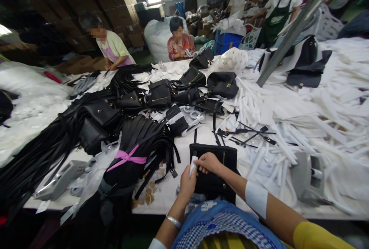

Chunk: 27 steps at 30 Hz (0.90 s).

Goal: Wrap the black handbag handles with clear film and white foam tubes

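Note:
A black bag (229, 166) with gold zippers lies flat on the table right in front of me. Over its left side, my left hand (188, 182) is closed around a small white wrapping strip (193, 160) that seems to go round a black strap. From the right, my right hand (210, 163) pinches the edge of the same white strip, its fingertips close to my left thumb. To the left lies a thick bundle of black straps (141, 133) tied with a pink band (128, 158). Thin black straps with buckles (245, 133) lie just beyond the bag.
Several black bags (158, 94) are heaped mid-table. White strips (288, 145) cover the right side. Tape dispensers stand at left (62, 177) and right (308, 177). A slanted metal post (291, 35) rises at right. Co-workers (180, 45) are across the table, with cartons behind.

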Each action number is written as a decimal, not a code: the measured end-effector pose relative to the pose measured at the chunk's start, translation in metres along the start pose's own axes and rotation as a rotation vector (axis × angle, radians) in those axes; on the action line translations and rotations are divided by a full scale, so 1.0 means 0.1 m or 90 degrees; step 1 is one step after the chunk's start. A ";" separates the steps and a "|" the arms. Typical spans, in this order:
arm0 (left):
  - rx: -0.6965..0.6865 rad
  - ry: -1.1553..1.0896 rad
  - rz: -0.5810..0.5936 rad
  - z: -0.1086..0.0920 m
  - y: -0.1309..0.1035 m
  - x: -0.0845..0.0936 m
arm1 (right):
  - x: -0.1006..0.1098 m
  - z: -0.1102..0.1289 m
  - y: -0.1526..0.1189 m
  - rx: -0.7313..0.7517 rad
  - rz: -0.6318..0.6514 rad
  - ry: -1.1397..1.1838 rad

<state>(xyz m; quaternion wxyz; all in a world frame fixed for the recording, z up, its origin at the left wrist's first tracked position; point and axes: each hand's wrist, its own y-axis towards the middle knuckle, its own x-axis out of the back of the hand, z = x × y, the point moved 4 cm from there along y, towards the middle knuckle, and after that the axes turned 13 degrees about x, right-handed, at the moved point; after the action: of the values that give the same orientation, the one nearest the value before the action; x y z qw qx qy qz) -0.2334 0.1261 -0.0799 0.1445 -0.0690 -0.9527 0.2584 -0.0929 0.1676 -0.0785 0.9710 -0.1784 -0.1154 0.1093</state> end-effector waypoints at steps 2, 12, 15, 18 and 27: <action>0.005 0.009 0.001 -0.01 -0.02 0.01 | 0.00 0.00 -0.01 0.014 -0.009 -0.011; 0.053 -0.085 0.046 -0.11 -0.10 0.00 | -0.04 -0.17 -0.14 0.078 0.045 0.180; 0.131 -0.203 0.093 -0.11 -0.13 -0.05 | -0.04 -0.22 -0.18 0.080 0.090 0.260; 0.162 -0.290 0.118 -0.15 -0.17 -0.07 | -0.05 -0.28 -0.14 0.090 0.120 0.257; 0.346 -0.610 0.251 -0.18 -0.24 -0.15 | -0.27 -0.30 -0.02 0.156 0.060 0.294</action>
<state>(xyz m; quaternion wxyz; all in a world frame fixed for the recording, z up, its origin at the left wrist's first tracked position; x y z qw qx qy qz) -0.2151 0.1106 -0.0561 -0.3408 -0.0810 -0.7805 0.5177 -0.1099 0.1494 -0.1095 0.9798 -0.0849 0.1320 0.1241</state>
